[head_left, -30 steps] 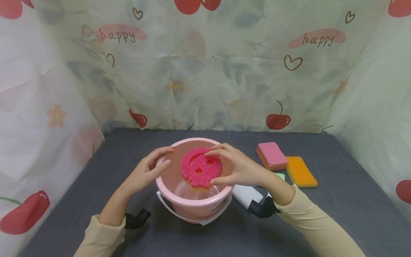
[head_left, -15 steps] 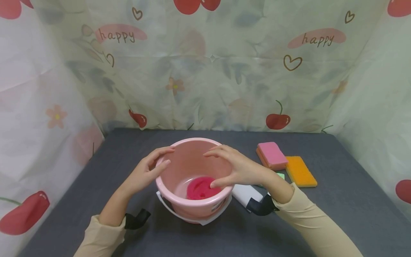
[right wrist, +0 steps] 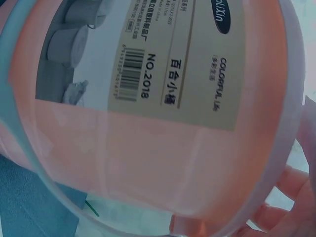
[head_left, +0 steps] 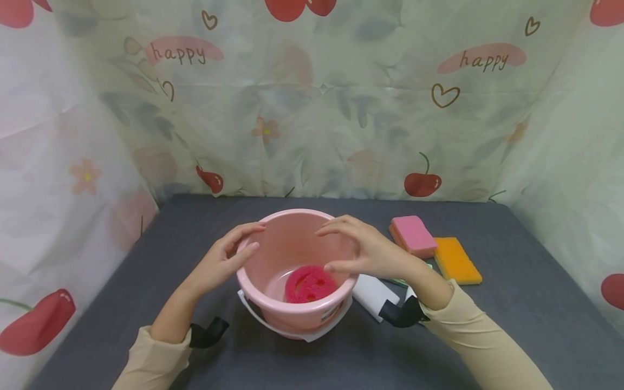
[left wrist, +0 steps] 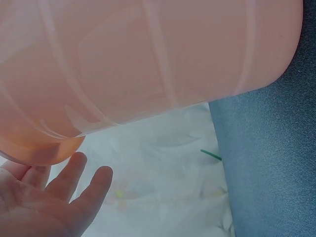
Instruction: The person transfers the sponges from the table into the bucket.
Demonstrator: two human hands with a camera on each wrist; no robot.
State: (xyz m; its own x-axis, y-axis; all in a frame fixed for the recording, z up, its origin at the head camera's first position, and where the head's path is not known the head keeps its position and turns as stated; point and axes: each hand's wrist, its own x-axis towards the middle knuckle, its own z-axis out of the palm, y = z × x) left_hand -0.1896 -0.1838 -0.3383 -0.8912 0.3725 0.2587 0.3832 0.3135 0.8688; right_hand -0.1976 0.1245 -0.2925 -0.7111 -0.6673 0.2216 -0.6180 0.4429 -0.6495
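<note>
A pink bucket (head_left: 287, 238) with a white handle (head_left: 307, 337) stands on the dark table. At its bottom lies a round hot-pink smiley-face sponge (head_left: 307, 287), partly covered by the front rim. My left hand (head_left: 226, 254) rests at the left rim, thumb and index finger reaching over it; the left wrist view shows other spread fingers (left wrist: 89, 192) outside the wall. Over the right rim is my right hand (head_left: 365, 246), thumb and fingers apart with nothing between them. In the right wrist view its fingers (right wrist: 291, 182) are beyond the rim, past the bucket's printed label (right wrist: 148, 64).
Right of the bucket lie a pink-and-orange sponge (head_left: 413, 235) and a yellow-orange sponge (head_left: 457, 261), side by side. A flat white thing (head_left: 374, 295) and a green-edged thing (head_left: 401, 282) are partly hidden by my right forearm. A patterned curtain (head_left: 322, 135) rises behind the table.
The right hand let go of the smiley-face sponge, which dropped from above the bucket to its bottom. That hand then shifted slightly right. The left hand stayed still.
</note>
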